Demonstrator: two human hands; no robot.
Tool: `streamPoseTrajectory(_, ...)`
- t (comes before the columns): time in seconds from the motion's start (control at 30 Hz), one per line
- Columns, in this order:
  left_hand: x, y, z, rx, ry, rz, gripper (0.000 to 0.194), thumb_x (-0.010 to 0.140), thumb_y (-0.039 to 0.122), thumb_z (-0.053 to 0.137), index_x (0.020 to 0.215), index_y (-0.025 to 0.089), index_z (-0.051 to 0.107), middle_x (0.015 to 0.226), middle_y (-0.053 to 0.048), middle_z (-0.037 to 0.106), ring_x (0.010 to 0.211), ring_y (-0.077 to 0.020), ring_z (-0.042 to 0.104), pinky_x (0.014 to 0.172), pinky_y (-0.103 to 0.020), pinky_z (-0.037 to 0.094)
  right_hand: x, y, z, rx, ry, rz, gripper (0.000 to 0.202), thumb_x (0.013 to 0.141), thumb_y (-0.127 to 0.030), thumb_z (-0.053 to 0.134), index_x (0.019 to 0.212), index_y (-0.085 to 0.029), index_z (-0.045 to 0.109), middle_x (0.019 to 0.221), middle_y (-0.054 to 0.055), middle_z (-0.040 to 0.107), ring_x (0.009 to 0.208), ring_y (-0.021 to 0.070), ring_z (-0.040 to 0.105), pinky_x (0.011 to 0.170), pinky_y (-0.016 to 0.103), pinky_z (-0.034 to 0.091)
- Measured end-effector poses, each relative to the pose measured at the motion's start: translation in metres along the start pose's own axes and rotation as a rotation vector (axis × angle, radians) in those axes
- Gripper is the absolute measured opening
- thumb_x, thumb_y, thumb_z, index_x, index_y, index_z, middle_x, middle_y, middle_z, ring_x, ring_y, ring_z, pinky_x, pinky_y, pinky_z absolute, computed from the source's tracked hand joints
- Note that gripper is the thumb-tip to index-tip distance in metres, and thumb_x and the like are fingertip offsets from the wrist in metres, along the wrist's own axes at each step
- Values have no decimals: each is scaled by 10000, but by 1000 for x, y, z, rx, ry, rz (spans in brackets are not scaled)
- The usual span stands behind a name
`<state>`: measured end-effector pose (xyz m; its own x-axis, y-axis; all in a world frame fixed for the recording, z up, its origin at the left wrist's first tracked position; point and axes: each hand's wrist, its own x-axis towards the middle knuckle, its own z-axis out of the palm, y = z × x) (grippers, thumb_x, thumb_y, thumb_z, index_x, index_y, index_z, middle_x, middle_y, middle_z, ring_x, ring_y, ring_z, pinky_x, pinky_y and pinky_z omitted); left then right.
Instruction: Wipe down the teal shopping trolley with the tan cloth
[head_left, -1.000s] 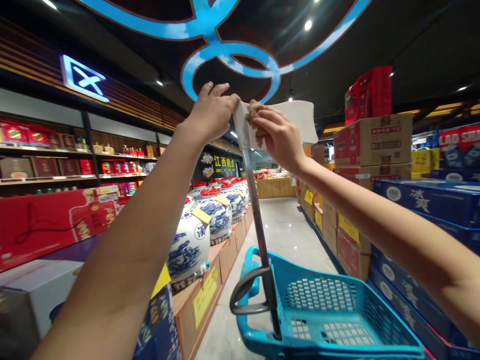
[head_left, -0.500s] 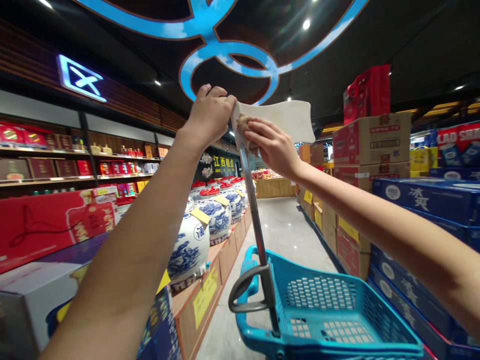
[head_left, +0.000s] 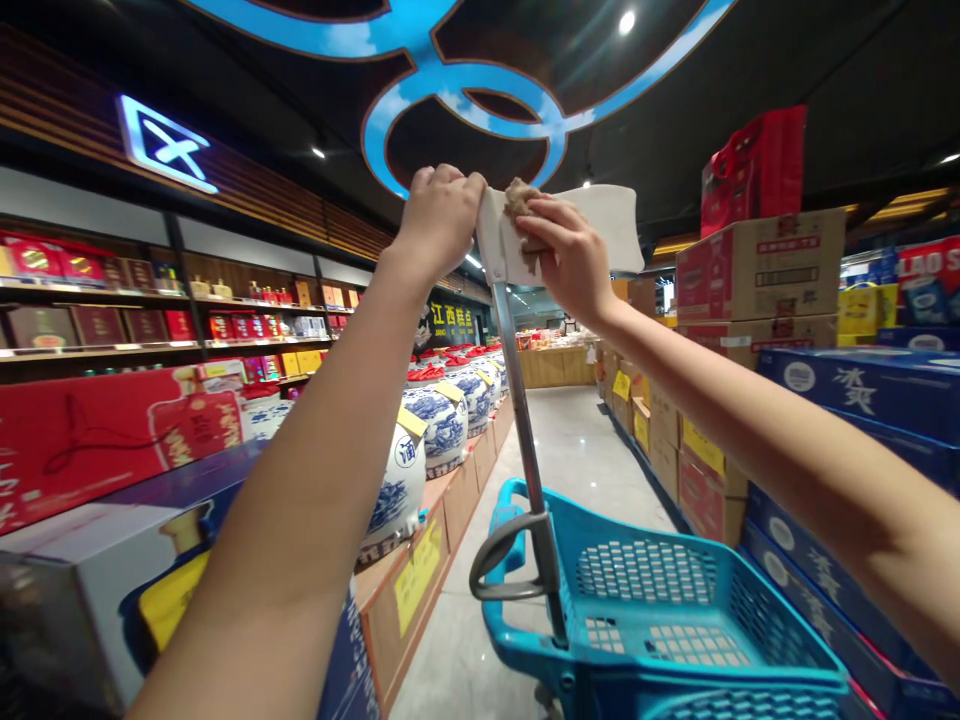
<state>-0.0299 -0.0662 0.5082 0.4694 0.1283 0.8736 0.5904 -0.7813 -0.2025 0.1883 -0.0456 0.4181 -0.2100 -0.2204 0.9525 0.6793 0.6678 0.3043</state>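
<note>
A white flag-shaped sign panel [head_left: 611,225] tops a metal pole [head_left: 521,400] that rises from a blue plastic shopping basket cart [head_left: 645,580]. My left hand [head_left: 442,215] is closed around the panel's left edge, near the top of the pole. Pressed against the panel's face is a crumpled brown cloth [head_left: 519,200], gripped under the fingers of my right hand [head_left: 570,250]. Part of the cloth is hidden by those fingers. A grey loop handle [head_left: 510,560] sits low on the pole, apart from both hands.
Blue-and-white porcelain jars [head_left: 442,430] line a wooden ledge [head_left: 405,600] on the left. Stacked blue cartons [head_left: 862,400] and brown cartons [head_left: 757,265] stand on the right. A tiled aisle [head_left: 592,440] runs ahead. Shelves with boxed goods [head_left: 135,325] cover the left wall.
My right hand has slid the cloth a little up and right across the panel. The left hand keeps its hold at the edge. The whole view has shifted slightly.
</note>
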Motion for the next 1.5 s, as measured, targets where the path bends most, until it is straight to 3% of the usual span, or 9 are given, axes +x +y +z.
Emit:
streamPoseTrajectory(0.23,13,-31,15,-88,-11,-56,529,651,529,720,1178,477,740,1174,-80,805,1641,-455,284,1250,-678,325,-12,7,-13,-18,-164,-69,511,974,-151,515,1357,-345,792,1470,13,740,1525,296,593,1300,559,513)
streamPoseTrajectory(0.4,29,-47,22,-79,40,-18,360,643,441,747,1000,423,707,1040,-101,799,1548,-489,407,1180,-672,364,5,47,-24,-75,0,82,448,979,-167,521,1298,-258,821,1445,98,748,1399,368,679,1211,614,547)
streamPoseTrajectory(0.53,27,-28,20,52,79,-41,272,741,439,786,996,395,703,983,-82,789,1434,-470,500,1185,-630,354,-6,34,-6,-59,-78,-5,470,962,-144,553,1316,-302,818,1468,65,743,1458,336,638,1247,570,531)
streamPoseTrajectory(0.6,20,-6,16,211,1,-147,404,830,429,799,1210,328,703,1106,-61,800,1442,-410,498,1230,-593,346,-10,23,2,-51,-127,-52,495,948,-136,564,1332,-327,812,1462,36,749,1470,309,632,1256,538,535)
streamPoseTrajectory(0.8,2,40,8,475,-154,-319,732,957,305,686,1655,231,480,1627,-158,613,1551,-442,505,1245,-588,427,6,13,12,-112,78,149,468,945,-106,515,1203,-331,835,1383,35,796,1331,279,716,1164,439,608)
streamPoseTrajectory(0.93,-1,37,8,469,-124,-319,774,940,428,619,1681,270,463,1623,-127,631,1520,-420,516,1213,-619,429,8,4,23,-60,-25,52,404,973,-163,588,1260,-329,819,1387,33,789,1418,270,678,1199,443,586)
streamPoseTrajectory(1.17,2,30,10,360,-130,-382,885,846,794,544,1630,386,501,1383,-51,800,1508,-431,502,1149,-619,379,30,9,26,-60,53,144,328,994,-214,591,1198,-288,836,1268,70,823,1277,299,755,1065,457,653)
streamPoseTrajectory(1.3,3,26,10,359,-138,-383,974,796,795,540,1667,367,457,1490,-56,755,1475,-453,536,1135,-626,379,26,1,32,-49,-6,50,376,978,-162,584,1210,-313,838,1339,32,805,1370,274,701,1146,431,612)
streamPoseTrajectory(1.5,9,18,11,356,-147,-362,1075,709,760,582,1708,406,405,1489,-86,754,1513,-500,510,1156,-670,354,25,2,26,-97,42,172,454,938,-57,540,1211,-274,831,1425,57,770,1343,311,710,1132,447,621)
